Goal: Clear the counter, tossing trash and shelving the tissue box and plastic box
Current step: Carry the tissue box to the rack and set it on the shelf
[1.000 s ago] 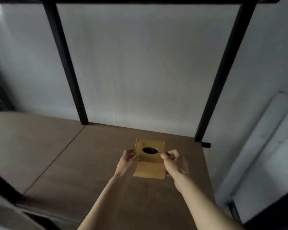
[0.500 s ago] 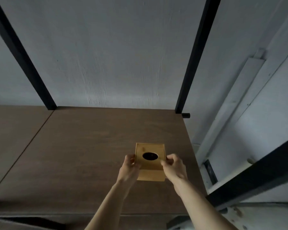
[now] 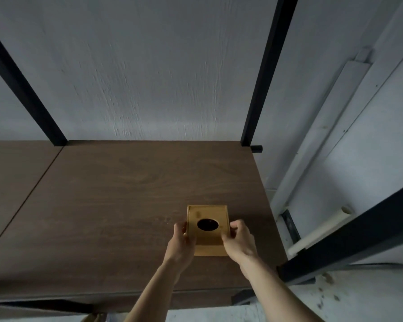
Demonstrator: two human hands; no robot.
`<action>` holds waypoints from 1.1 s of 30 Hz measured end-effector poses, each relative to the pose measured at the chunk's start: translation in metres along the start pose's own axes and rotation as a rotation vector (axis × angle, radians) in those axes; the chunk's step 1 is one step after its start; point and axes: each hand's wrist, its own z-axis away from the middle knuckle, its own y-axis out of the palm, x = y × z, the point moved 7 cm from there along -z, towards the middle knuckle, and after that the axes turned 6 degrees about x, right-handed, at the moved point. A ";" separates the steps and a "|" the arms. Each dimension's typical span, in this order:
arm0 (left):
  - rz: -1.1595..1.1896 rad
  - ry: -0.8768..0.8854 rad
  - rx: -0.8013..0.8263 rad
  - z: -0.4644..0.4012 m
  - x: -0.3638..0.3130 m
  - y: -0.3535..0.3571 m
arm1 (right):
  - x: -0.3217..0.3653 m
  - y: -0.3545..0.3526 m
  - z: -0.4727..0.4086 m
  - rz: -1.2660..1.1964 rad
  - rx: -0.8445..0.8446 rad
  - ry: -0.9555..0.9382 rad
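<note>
**Q.** What is item (a)?

**A.** (a) Wooden tissue box, honey-coloured, seen from above. The lid sits inside a thin raised frame and has a dark oval opening at its centre. Its surface shows plain wood grain.

**Q.** Where is it?

**A.** Over the right front part of (b), a dark brown wood-grain shelf board, well apart from the back edge. Whether its base touches the board cannot be told.

**Q.** How is it held?

**A.** (c) Left hand: fingers curled round the box's left edge, gripping it. (d) Right hand: fingers bent over the right edge and the thumb laid on the near part of the lid, pinching that side. Both bare forearms enter from the bottom of the view.

**Q.** And the surroundings?

**A.** (e) Second shelf board, left of (b), meeting it at a straight seam. (f) Black metal uprights, one at the rear left and one at the rear right. A short black peg sticks out beside the foot of the right one. (g) White textured wall behind the shelf. (h) Black frame bar slanting across the lower right. (i) Pale tube lying along it, just above.
</note>
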 end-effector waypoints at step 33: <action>-0.932 0.433 -0.032 0.107 -0.077 -0.031 | 0.061 -0.041 0.129 0.846 -0.117 -0.425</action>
